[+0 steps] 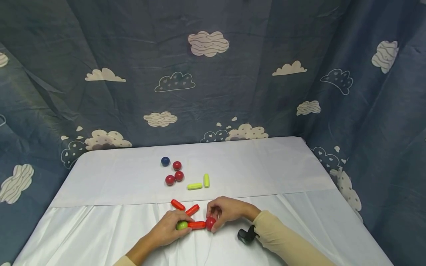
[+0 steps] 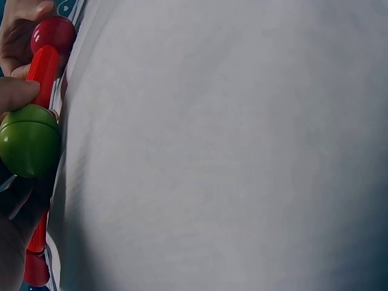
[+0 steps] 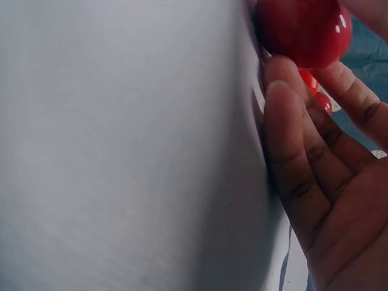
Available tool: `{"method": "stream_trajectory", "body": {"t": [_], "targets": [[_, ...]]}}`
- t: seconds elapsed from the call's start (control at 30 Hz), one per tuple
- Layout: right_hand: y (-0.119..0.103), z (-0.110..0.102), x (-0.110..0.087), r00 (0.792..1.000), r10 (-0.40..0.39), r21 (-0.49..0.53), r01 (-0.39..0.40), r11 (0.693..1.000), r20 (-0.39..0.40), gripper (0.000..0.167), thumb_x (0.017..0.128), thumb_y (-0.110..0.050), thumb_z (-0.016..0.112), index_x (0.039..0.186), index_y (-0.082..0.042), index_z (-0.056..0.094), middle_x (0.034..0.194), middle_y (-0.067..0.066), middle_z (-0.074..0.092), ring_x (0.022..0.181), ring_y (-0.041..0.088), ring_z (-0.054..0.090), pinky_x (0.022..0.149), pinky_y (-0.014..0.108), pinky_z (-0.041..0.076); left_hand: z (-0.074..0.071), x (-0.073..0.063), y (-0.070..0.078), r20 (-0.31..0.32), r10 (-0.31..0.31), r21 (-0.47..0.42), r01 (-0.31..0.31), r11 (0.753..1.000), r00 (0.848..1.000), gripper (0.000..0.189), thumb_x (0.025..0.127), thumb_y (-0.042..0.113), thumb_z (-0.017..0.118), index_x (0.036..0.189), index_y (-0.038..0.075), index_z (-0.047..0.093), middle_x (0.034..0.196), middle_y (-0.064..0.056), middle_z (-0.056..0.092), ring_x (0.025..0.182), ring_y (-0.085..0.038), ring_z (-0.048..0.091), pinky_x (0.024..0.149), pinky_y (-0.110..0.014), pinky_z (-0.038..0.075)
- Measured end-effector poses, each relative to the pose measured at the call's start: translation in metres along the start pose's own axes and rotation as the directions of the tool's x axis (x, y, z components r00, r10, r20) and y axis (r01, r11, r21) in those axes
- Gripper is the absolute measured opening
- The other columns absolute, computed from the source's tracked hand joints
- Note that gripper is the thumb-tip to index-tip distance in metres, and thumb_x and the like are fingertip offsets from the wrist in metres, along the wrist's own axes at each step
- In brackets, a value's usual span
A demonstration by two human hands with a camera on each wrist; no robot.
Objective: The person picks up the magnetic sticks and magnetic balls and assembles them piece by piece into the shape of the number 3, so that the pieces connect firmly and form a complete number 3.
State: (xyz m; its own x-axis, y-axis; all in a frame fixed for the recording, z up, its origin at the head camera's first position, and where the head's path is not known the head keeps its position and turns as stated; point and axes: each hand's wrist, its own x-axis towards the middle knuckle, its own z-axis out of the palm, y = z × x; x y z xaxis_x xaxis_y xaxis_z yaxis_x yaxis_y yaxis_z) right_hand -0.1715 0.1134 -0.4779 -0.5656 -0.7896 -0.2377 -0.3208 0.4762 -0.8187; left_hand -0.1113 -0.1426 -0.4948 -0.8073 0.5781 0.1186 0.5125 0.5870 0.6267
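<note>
My left hand [image 1: 170, 228] grips a green ball [image 1: 182, 225], thumb and fingers on either side of it. A red ridged stick [image 1: 197, 225] runs from the green ball to a red ball [image 1: 210, 223]. My right hand [image 1: 229, 210] holds that red ball between thumb and fingers. In the left wrist view the green ball [image 2: 30, 140], the stick [image 2: 42, 73] and the red ball [image 2: 53, 35] stand in one line. The right wrist view shows the red ball [image 3: 303, 30] large against the fingertips [image 3: 285, 115]. Two more red sticks [image 1: 178, 204] [image 1: 192, 210] lie just beyond the left hand.
Farther back on the white cloth [image 1: 253, 166] sit a dark blue ball [image 1: 165, 161] and a group of red balls [image 1: 177, 165]. Two yellow-green sticks [image 1: 194, 186] [image 1: 206, 180] lie right of them. A dark curtain with clouds [image 1: 233, 92] hangs behind the table.
</note>
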Motion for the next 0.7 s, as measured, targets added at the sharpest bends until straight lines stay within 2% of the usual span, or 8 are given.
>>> {"method": "stream_trajectory", "body": {"t": [0.3, 0.5, 0.7], "targets": [[-0.001, -0.012, 0.012, 1.0, 0.009, 0.032, -0.008, 0.999, -0.01, 0.024, 0.075, -0.011, 0.083, 0.092, -0.009, 0.066, 0.084, -0.001, 0.065, 0.07, 0.005, 0.056, 0.064, 0.019, 0.045, -0.001, 0.0, 0.001, 0.018, -0.034, -0.001, 0.034, 0.999, 0.999, 0.018, 0.086, 0.027, 0.072, 0.1, 0.016, 0.073, 0.097, 0.008, 0.069, 0.091, -0.008, 0.057, 0.08, -0.033, 0.045], [-0.006, -0.019, 0.028, 1.0, 0.0, 0.004, 0.0, 1.0, -0.005, 0.022, 0.077, -0.01, 0.08, 0.094, -0.008, 0.066, 0.084, -0.004, 0.065, 0.07, 0.005, 0.054, 0.066, 0.019, 0.045, 0.0, 0.0, -0.001, 0.034, -0.07, 0.002, 0.07, 0.998, 0.997, 0.018, 0.085, 0.026, 0.072, 0.1, 0.016, 0.073, 0.097, 0.009, 0.068, 0.09, -0.006, 0.055, 0.079, -0.031, 0.044], [-0.013, -0.02, 0.046, 1.0, -0.008, -0.065, 0.009, 0.998, 0.014, 0.024, 0.076, -0.008, 0.081, 0.094, -0.01, 0.066, 0.086, 0.001, 0.064, 0.067, 0.005, 0.053, 0.061, 0.018, 0.044, 0.001, 0.002, 0.0, 0.046, -0.082, -0.016, 0.083, 0.996, 0.996, 0.019, 0.085, 0.026, 0.073, 0.1, 0.015, 0.074, 0.097, 0.008, 0.069, 0.09, -0.006, 0.056, 0.08, -0.032, 0.045]]}}
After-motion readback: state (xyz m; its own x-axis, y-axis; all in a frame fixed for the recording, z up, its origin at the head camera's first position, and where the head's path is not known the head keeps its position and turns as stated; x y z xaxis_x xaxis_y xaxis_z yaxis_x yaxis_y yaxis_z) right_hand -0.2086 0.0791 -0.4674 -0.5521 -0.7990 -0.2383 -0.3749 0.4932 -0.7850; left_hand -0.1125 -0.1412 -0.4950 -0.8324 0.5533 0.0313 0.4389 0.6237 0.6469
